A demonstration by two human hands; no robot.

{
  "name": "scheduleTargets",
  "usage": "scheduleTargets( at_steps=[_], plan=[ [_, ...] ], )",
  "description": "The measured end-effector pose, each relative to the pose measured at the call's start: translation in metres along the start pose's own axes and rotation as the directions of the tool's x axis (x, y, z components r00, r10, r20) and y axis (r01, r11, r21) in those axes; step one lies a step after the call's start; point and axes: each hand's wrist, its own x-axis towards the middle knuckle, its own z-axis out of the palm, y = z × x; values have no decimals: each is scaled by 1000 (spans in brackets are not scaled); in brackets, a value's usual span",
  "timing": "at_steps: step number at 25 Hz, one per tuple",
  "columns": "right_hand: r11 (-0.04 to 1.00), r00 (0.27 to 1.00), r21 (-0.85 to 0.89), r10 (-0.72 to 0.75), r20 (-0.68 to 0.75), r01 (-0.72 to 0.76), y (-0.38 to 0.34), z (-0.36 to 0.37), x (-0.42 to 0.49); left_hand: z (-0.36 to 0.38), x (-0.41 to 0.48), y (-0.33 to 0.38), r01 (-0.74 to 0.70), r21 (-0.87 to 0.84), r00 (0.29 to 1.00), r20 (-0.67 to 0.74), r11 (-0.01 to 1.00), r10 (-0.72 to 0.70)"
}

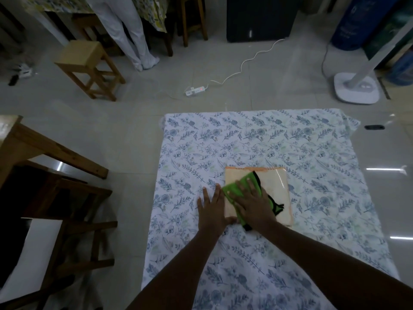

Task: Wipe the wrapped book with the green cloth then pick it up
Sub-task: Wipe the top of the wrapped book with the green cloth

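The wrapped book (274, 182), pale cream under shiny plastic with orange edges, lies flat on the floral sheet (257, 139). A green cloth with black trim (232, 191) is spread over the book's left half. My right hand (252, 202) presses flat on the cloth, fingers spread. My left hand (212, 209) lies flat on the sheet against the book's left edge, its thumb touching the near left corner.
The sheet covers a patch of tiled floor. Wooden stools (87, 68) and a wooden table (33, 148) stand to the left. A power strip (196, 90) with its cable lies beyond the sheet. A white fan base (355, 88) stands far right.
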Motion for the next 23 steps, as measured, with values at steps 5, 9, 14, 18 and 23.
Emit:
scheduleTargets(
  at_steps=[5,9,14,18,23],
  plan=[
    [990,994,85,108,37,-110,7,-17,38,-2,2,0,5,-23,1000,2,1000,-5],
    [971,981,141,191,44,-195,-9,-8,31,-3,0,1,12,-19,1000,0,1000,-12],
    [999,1000,52,13,21,-14,9,-7,5,-4,1,2,9,-8,1000,13,1000,-9],
    [955,967,156,244,70,-252,-8,-23,44,-5,1,4,24,7,1000,14,1000,-24],
    [947,962,170,266,60,-272,8,-25,35,-7,-2,6,18,25,999,28,1000,-19]
  ],
)
